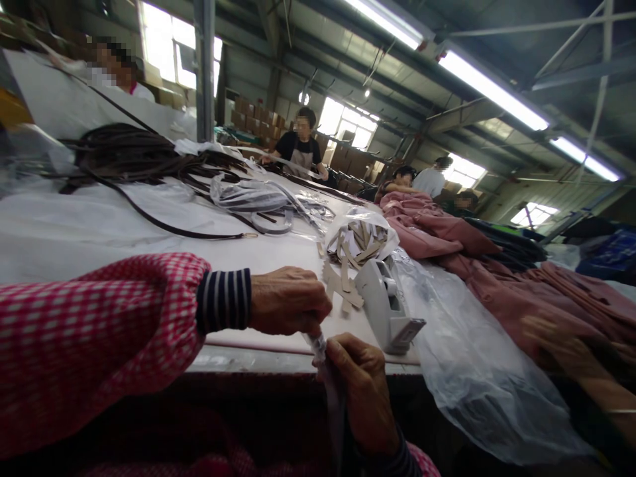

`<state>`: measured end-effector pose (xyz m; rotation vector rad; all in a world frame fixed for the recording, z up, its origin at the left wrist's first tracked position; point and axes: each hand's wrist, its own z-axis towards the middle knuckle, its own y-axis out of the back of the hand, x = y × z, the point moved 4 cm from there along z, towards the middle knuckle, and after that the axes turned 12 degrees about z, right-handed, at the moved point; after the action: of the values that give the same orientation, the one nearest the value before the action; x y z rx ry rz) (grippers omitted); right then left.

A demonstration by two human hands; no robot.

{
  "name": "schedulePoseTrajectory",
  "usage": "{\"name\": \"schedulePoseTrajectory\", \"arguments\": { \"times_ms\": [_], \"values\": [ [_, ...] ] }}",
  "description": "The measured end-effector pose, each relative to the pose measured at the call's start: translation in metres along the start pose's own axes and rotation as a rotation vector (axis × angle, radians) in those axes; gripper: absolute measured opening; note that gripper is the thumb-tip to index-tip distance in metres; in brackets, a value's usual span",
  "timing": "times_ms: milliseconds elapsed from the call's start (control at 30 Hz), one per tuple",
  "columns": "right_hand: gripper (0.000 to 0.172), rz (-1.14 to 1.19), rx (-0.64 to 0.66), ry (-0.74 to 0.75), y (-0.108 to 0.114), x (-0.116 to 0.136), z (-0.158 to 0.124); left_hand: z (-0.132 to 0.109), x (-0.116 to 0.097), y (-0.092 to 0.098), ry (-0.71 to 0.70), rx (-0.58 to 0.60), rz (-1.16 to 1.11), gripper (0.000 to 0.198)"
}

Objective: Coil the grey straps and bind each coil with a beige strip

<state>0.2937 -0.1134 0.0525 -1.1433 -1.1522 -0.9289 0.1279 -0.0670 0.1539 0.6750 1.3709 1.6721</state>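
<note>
My left hand (pixel 288 299) is closed at the near table edge, pinching the top of a thin clear plastic sleeve (pixel 320 351) with a grey strap inside. My right hand (pixel 365 391) grips the same sleeve just below, under the table edge. A white tape dispenser (pixel 387 308) stands right beside both hands. Behind it lies a heap of beige card tags (pixel 355 248) in an open clear bag.
The white table (pixel 99 225) carries dark brown straps (pixel 129 156) and bagged grey straps (pixel 253 199). Pink garments (pixel 447 235) and a clear plastic sheet (pixel 472 371) cover the right side. Another person's blurred hand (pixel 571 351) is at right. Several people work farther along.
</note>
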Motion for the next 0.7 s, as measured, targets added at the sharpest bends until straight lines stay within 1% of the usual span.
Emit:
{"name": "schedulePoseTrajectory", "arguments": {
  "times_ms": [67, 133, 267, 367, 433, 500, 533, 600, 633, 667, 700],
  "values": [
    [0.043, -0.03, -0.021, 0.051, 0.0, 0.005, 0.003, 0.0, 0.001, -0.001, 0.031, 0.011, -0.01, 0.016],
    [0.044, -0.102, -0.031, 0.135, 0.004, 0.012, 0.004, -0.003, 0.004, 0.0, 0.058, 0.056, -0.061, 0.019],
    [0.041, -0.367, -0.052, 0.28, 0.024, 0.027, -0.001, -0.023, 0.022, 0.005, 0.182, 0.192, -0.298, 0.031],
    [0.041, -0.451, -0.056, 0.319, 0.033, 0.036, -0.004, -0.039, 0.036, 0.008, 0.269, 0.233, -0.463, 0.032],
    [0.04, -0.467, -0.01, 0.333, 0.03, 0.039, -0.005, -0.043, 0.038, 0.008, 0.273, 0.235, -0.504, 0.031],
    [0.039, -0.479, 0.047, 0.356, 0.022, 0.043, -0.005, -0.042, 0.034, 0.002, 0.296, 0.235, -0.565, 0.03],
    [0.039, -0.488, 0.073, 0.372, 0.018, 0.045, -0.005, -0.042, 0.031, -0.005, 0.322, 0.256, -0.63, 0.032],
    [0.039, -0.525, 0.121, 0.396, 0.011, 0.046, -0.005, -0.04, 0.023, -0.022, 0.371, 0.332, -0.82, 0.044],
    [0.039, -0.547, 0.141, 0.406, 0.009, 0.044, -0.005, -0.04, 0.018, -0.032, 0.373, 0.388, -0.916, 0.049],
    [0.04, -0.563, 0.15, 0.413, 0.009, 0.041, -0.004, -0.039, 0.013, -0.039, 0.35, 0.412, -0.979, 0.044],
    [0.042, -0.568, 0.147, 0.408, 0.011, 0.036, -0.003, -0.039, 0.009, -0.045, 0.324, 0.427, -0.981, 0.034]
  ]
}}
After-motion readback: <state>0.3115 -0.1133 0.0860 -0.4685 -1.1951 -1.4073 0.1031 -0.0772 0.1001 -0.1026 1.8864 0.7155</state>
